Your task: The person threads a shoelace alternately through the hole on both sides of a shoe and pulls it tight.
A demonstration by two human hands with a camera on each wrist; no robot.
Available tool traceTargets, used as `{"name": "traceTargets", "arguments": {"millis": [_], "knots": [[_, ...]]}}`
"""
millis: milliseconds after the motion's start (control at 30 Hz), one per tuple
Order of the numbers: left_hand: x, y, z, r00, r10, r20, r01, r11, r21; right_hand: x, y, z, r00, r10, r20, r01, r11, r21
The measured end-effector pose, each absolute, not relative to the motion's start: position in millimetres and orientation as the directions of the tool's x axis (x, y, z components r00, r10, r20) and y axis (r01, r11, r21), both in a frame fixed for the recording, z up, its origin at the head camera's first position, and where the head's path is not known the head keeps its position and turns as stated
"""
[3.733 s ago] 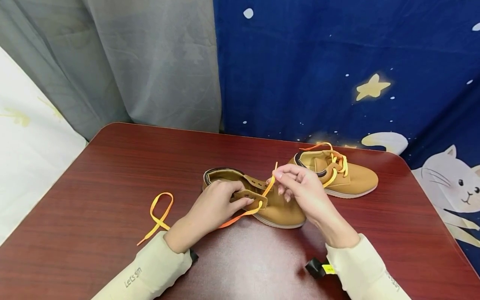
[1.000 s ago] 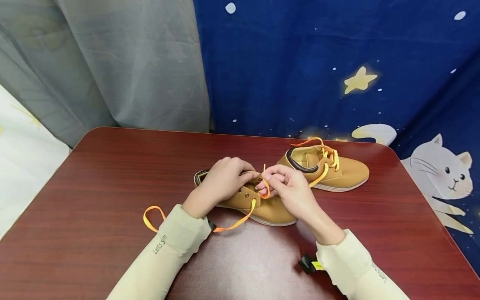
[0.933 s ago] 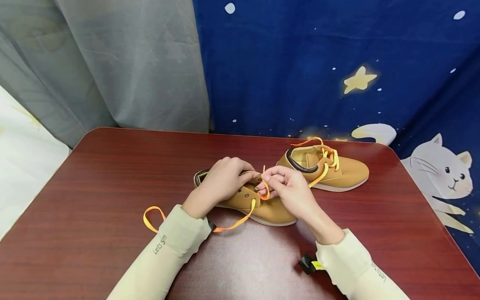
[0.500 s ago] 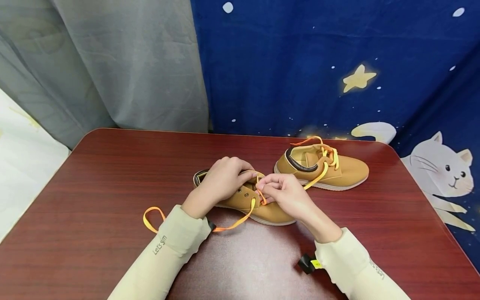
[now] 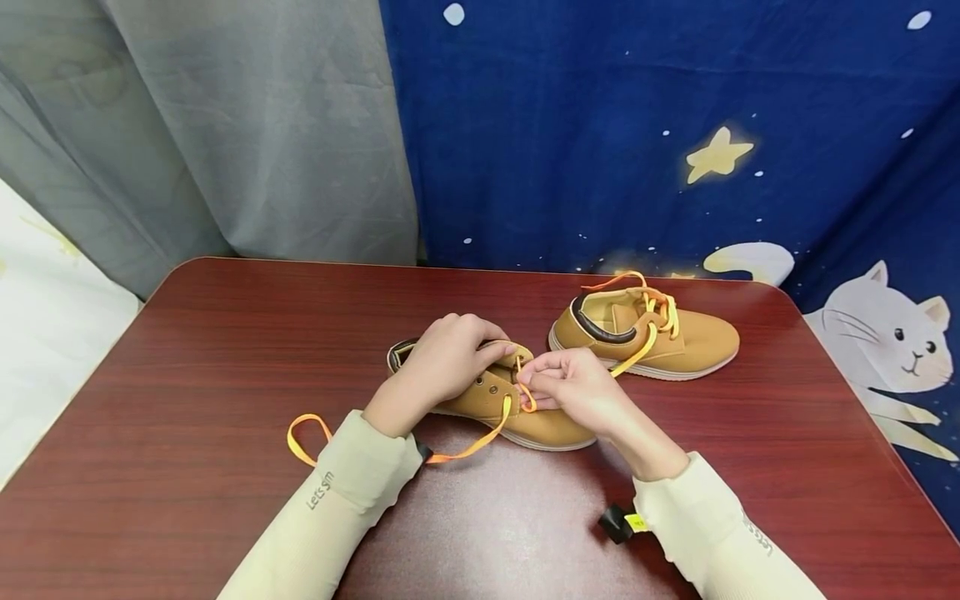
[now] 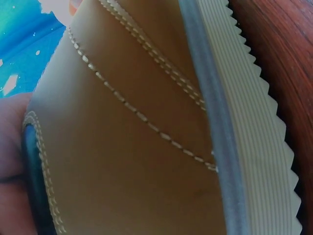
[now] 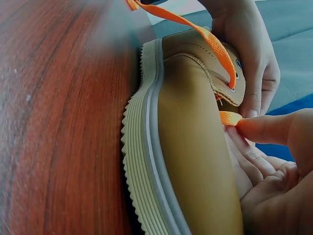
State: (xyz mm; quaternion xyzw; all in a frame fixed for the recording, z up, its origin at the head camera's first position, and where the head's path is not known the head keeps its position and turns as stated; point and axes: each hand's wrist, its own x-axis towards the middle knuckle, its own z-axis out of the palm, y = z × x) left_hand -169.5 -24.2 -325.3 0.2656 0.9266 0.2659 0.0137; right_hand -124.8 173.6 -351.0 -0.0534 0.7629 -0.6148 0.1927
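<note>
A tan shoe (image 5: 555, 429) lies on the table, toe to the right, its side filling much of both wrist views. My left hand (image 5: 446, 362) reaches over its opening and pinches the far eyelet flap (image 5: 523, 353). An orange-yellow shoelace (image 5: 487, 439) passes through the front eyelet of the near flap (image 5: 498, 398). My right hand (image 5: 581, 387) pinches the lace near one end, between thumb and fingers, against the far flap's front. The tip stands close to that flap's front eyelet; whether it is inside I cannot tell. In the right wrist view the thumb presses the lace (image 7: 230, 118).
A second tan shoe (image 5: 697, 342), laced in orange and yellow, stands behind on the right. The lace's other length loops (image 5: 300, 437) beside my left sleeve. A black wrist device (image 5: 617, 523) hangs below my right cuff. Curtains (image 5: 525, 142) hang behind the table (image 5: 262, 333).
My left hand has shifted from the near flap to the far flap. My right hand, pinching the lace, has moved lower and left, bringing the lace end to the far flap.
</note>
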Motion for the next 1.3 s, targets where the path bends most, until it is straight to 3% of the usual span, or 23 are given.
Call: {"name": "traceTargets", "arguments": {"millis": [533,800,1133,1300], "knots": [[-172.6,-25.3,-326.9,-0.876,0.476,0.074,0.439,0.725,0.531,-125.0,170.8,-353.1,-0.937,-0.251,-0.245,0.190,0.225,-0.956],[-172.4,-19.0,-328.9,-0.904,0.428,-0.022,0.374,0.814,0.444,-123.9,168.2,-356.8,-0.949,-0.214,-0.232,0.195,0.182,-0.964],[-172.5,-18.2,-327.7,-0.907,0.419,-0.039,0.328,0.763,0.557,-124.4,169.8,-356.9,-0.946,-0.212,-0.244,0.198,0.217,-0.956],[-173.1,-19.0,-327.6,-0.907,0.422,-0.023,0.325,0.731,0.600,-127.3,176.3,-352.0,-0.913,-0.292,-0.285,0.239,0.183,-0.954]]}}
